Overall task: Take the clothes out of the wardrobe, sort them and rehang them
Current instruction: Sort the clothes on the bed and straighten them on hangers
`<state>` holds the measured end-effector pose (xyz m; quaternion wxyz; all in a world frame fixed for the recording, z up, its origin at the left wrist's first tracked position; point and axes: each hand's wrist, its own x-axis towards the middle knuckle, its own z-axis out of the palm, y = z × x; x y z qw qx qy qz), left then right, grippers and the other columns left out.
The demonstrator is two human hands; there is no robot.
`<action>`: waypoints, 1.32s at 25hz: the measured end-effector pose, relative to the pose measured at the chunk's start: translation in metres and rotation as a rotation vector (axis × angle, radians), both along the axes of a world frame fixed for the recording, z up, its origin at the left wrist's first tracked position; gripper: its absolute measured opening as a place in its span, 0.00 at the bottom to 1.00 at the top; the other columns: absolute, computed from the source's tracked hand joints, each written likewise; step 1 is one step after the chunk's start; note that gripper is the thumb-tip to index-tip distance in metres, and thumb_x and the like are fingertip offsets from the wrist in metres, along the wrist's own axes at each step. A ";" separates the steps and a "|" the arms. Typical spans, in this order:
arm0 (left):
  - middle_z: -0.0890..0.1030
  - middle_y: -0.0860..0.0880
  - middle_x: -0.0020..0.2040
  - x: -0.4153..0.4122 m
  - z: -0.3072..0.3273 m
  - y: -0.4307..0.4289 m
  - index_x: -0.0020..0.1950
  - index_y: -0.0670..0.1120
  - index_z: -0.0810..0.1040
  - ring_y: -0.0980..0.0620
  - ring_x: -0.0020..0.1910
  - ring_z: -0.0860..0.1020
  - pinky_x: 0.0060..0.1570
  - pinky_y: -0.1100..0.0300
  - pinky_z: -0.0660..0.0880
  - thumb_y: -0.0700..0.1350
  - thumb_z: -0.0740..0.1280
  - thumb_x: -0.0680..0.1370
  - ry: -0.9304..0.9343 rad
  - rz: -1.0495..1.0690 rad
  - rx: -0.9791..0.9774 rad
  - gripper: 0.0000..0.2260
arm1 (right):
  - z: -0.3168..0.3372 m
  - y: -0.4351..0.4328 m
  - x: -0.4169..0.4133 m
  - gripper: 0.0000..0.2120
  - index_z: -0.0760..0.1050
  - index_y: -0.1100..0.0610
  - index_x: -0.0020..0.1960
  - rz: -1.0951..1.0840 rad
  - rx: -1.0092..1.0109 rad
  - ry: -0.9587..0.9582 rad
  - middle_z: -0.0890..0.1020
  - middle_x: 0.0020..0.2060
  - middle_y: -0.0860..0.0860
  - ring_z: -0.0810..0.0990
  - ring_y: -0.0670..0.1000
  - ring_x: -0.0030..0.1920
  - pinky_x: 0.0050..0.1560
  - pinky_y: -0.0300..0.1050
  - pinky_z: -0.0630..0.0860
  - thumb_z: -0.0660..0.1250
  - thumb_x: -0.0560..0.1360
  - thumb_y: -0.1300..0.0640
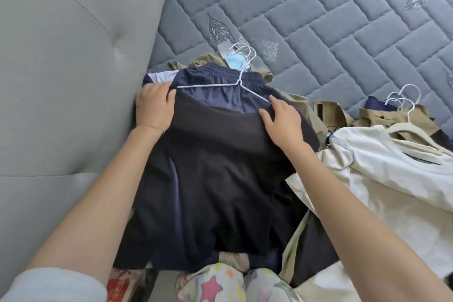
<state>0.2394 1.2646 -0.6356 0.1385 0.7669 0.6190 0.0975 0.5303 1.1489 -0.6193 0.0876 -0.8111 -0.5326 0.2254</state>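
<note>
a: what surface is it, and what is around it?
b: a blue-grey quilted mattress (318, 19) with leaf prints. a grey padded headboard (61, 56) stands at its left side. clothes lie in piles on the mattress.
a: and the hands?
b: the left hand (154, 108) grasps the left top corner of the dark garment (208, 167), with fingers curled over its edge. the right hand (282, 120) lies on the right top edge with fingers nearly straight and spread, so it is released and only touches the cloth. its first finger is at the end of a white wire hanger (235, 83).
a: where is the dark garment?
b: on top of the near pile, spread flat. it covers the lower part of the navy shorts (220, 76), and the hanger lies on them. a light blue face mask (236, 61) lies at the hanger hooks.
a: is there anything that holds things?
b: at the right is a cream cloth (380, 179) with straps, perhaps a bag. i cannot tell what is inside. behind it are khaki clothes (343, 113) and more white hangers (402, 98).
</note>
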 end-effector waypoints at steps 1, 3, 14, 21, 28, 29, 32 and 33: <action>0.79 0.37 0.55 -0.001 0.001 0.001 0.61 0.40 0.78 0.35 0.54 0.73 0.54 0.45 0.68 0.48 0.61 0.81 0.019 -0.010 0.044 0.15 | -0.004 0.002 0.001 0.25 0.67 0.57 0.73 -0.004 0.008 -0.037 0.74 0.67 0.56 0.71 0.59 0.67 0.68 0.55 0.66 0.59 0.80 0.45; 0.78 0.37 0.51 -0.003 0.005 0.002 0.56 0.41 0.79 0.35 0.50 0.73 0.52 0.46 0.68 0.49 0.63 0.80 0.004 0.006 0.047 0.13 | -0.003 0.001 -0.001 0.22 0.71 0.56 0.69 -0.041 0.032 -0.056 0.77 0.62 0.56 0.72 0.59 0.63 0.63 0.56 0.67 0.59 0.80 0.45; 0.83 0.45 0.47 -0.022 0.132 -0.056 0.48 0.43 0.82 0.44 0.46 0.79 0.46 0.53 0.74 0.47 0.68 0.78 -0.359 0.024 -0.094 0.08 | 0.128 -0.049 -0.018 0.07 0.80 0.52 0.49 -0.224 0.251 0.317 0.81 0.43 0.45 0.78 0.45 0.46 0.51 0.42 0.73 0.66 0.78 0.50; 0.84 0.47 0.44 -0.063 0.273 -0.140 0.45 0.46 0.83 0.44 0.44 0.80 0.44 0.51 0.77 0.51 0.70 0.77 -0.320 0.101 -0.074 0.09 | 0.260 -0.108 -0.050 0.08 0.81 0.52 0.47 -0.116 0.242 0.313 0.82 0.41 0.44 0.78 0.45 0.43 0.47 0.42 0.74 0.67 0.77 0.48; 0.84 0.49 0.47 -0.102 0.364 -0.233 0.48 0.46 0.84 0.48 0.45 0.80 0.41 0.59 0.73 0.52 0.68 0.78 -0.242 0.117 0.100 0.10 | 0.339 -0.190 -0.085 0.08 0.81 0.50 0.45 -0.060 0.272 0.366 0.82 0.39 0.42 0.79 0.42 0.43 0.45 0.38 0.74 0.67 0.77 0.47; 0.84 0.49 0.47 -0.109 0.375 -0.247 0.49 0.46 0.83 0.48 0.45 0.80 0.40 0.61 0.71 0.51 0.68 0.78 -0.241 0.106 0.115 0.10 | 0.349 -0.204 -0.093 0.08 0.81 0.50 0.46 -0.057 0.273 0.372 0.82 0.40 0.42 0.79 0.42 0.43 0.45 0.38 0.74 0.67 0.77 0.47; 0.84 0.48 0.47 -0.127 0.395 -0.272 0.49 0.45 0.83 0.49 0.46 0.80 0.39 0.67 0.67 0.51 0.68 0.78 -0.266 0.070 0.152 0.10 | 0.369 -0.241 -0.112 0.08 0.81 0.50 0.47 -0.079 0.275 0.373 0.82 0.41 0.42 0.79 0.41 0.43 0.44 0.33 0.72 0.67 0.77 0.47; 0.84 0.48 0.47 -0.131 0.399 -0.279 0.50 0.45 0.83 0.49 0.46 0.80 0.39 0.69 0.66 0.50 0.68 0.78 -0.280 0.060 0.156 0.10 | 0.374 -0.253 -0.118 0.08 0.81 0.50 0.47 -0.094 0.282 0.366 0.82 0.41 0.43 0.79 0.41 0.43 0.44 0.33 0.72 0.67 0.77 0.47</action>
